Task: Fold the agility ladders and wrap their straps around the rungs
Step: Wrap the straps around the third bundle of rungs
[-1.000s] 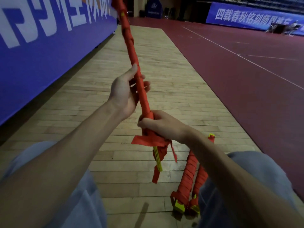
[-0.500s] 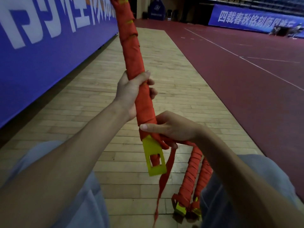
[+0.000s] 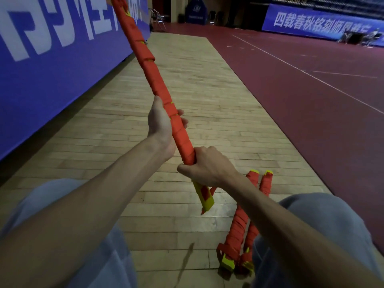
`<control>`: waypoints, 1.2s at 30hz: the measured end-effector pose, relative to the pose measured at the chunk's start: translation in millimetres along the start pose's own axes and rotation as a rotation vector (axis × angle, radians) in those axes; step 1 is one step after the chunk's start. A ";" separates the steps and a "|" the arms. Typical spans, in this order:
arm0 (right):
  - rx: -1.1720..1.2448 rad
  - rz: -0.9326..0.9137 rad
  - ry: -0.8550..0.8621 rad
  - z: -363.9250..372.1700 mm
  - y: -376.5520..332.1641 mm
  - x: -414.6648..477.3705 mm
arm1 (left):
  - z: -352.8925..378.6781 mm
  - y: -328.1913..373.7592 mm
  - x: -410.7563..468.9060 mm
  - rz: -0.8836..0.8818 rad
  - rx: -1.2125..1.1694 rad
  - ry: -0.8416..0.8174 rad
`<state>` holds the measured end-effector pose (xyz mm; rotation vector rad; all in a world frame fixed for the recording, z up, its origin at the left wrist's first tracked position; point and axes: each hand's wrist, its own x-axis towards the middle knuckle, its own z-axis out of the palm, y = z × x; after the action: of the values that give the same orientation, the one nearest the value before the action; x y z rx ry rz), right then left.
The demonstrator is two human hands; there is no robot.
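Note:
A folded agility ladder (image 3: 152, 77), yellow rungs bundled and wound in red strap, slants from upper left down to the middle. My left hand (image 3: 163, 126) grips the bundle at its middle. Lower down, my right hand (image 3: 207, 166) grips the near end, where the yellow rung tips (image 3: 204, 196) and a short red strap end stick out below the fist. Two more wrapped ladder bundles (image 3: 242, 223) lie side by side on the wooden floor beside my right knee, partly hidden by my right forearm.
I sit on a wooden floor strip (image 3: 187, 84) with both knees in grey shorts at the bottom. A blue banner wall (image 3: 52, 59) runs along the left. Dark red court flooring (image 3: 311, 90) lies to the right, and a folding chair (image 3: 158, 18) stands far ahead.
The bundle has tilted so its top leans further left. My right hand has closed round the near end, and the long loose strap that hung down is now only a short tail.

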<state>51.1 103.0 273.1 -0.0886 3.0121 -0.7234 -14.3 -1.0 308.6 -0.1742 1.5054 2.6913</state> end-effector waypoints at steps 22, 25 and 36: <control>0.449 -0.159 -0.211 -18.6 -0.8 -3.8 | -10.2 17.3 7.1 0.025 0.072 0.019; 0.346 -0.157 -0.195 -14.8 -4.6 -2.9 | -8.6 12.1 8.4 0.136 0.162 0.124; 0.364 -0.083 -0.285 -20.0 3.4 -0.6 | 2.9 10.5 5.7 -0.015 -0.029 -0.177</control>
<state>50.4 115.0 289.3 -0.2776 2.5771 -1.1448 -21.3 -4.1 318.3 0.0501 1.4099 2.6377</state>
